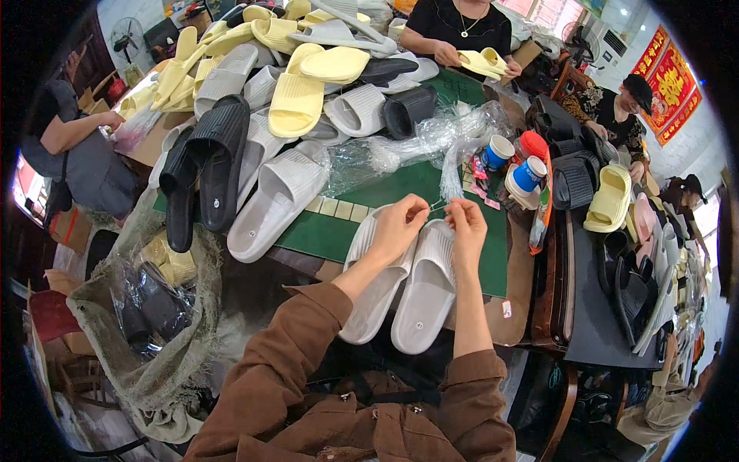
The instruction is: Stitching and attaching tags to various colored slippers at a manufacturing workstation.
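Note:
A pair of light grey slide slippers lies side by side at the table's near edge, the left slipper (368,308) and the right slipper (423,308) with toes pointing away from me. Above their straps, my left hand (398,225) and my right hand (466,231) are close together, fingertips pinched. A thin clear plastic strand (437,206) runs between the fingertips, each hand gripping part of it. Whether it passes through the slippers is hidden. Just beyond the fingers lies a bundle of similar clear strands (451,183).
Yellow, grey and black slippers are heaped on the green mat (339,237), a large grey slipper (279,202) nearest. Clear plastic bags (416,150) and paper cups (528,175) stand beyond. A sack (208,308) holds bagged slippers at left. Co-workers sit around; one holds yellow slippers (483,61).

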The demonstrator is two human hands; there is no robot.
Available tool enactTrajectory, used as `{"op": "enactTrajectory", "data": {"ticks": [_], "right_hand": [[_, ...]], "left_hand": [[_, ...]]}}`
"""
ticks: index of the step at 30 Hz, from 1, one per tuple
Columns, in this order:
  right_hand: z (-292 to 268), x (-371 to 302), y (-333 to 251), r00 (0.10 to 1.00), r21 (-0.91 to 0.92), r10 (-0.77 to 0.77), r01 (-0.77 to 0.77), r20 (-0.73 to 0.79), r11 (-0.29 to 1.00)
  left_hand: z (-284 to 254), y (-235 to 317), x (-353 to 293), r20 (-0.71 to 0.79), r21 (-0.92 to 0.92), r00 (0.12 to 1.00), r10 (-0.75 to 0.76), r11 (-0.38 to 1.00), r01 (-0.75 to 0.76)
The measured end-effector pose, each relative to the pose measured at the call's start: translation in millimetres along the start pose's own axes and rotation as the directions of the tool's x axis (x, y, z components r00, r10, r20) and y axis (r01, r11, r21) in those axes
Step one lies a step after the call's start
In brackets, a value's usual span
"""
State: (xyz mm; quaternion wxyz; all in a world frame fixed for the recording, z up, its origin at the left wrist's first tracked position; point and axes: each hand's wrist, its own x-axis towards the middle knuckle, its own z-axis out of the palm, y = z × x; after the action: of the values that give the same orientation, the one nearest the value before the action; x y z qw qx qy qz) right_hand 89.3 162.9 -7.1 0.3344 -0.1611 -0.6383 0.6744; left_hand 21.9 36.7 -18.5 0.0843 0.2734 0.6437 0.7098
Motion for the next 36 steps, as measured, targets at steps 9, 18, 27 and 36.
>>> {"op": "enactTrajectory", "data": {"ticks": [9, 18, 27, 36], "right_hand": [[1, 0, 1, 0.991, -0.116, 0.035, -0.019, 0.13, 0.993], [7, -3, 0, 0.991, -0.156, 0.04, -0.019, 0.13, 0.988], [0, 2, 8, 1.0, -0.056, -0.001, 0.001, 0.012, 0.998], [7, -3, 5, 0.98, -0.331, 0.027, 0.04, 0.195, 0.943]], "left_hand": [[0, 0, -1, -0.006, 0.109, 0.999, 0.039, 0.993, -0.039], [1, 3, -1, 0.006, 0.111, 1.0, 0.025, 0.993, -0.025], [-1, 3, -2, 0.055, 0.177, 0.998, 0.0, 0.984, -0.009], [-1, -1, -2, 0.019, 0.115, 1.0, 0.003, 0.993, -0.005]]}}
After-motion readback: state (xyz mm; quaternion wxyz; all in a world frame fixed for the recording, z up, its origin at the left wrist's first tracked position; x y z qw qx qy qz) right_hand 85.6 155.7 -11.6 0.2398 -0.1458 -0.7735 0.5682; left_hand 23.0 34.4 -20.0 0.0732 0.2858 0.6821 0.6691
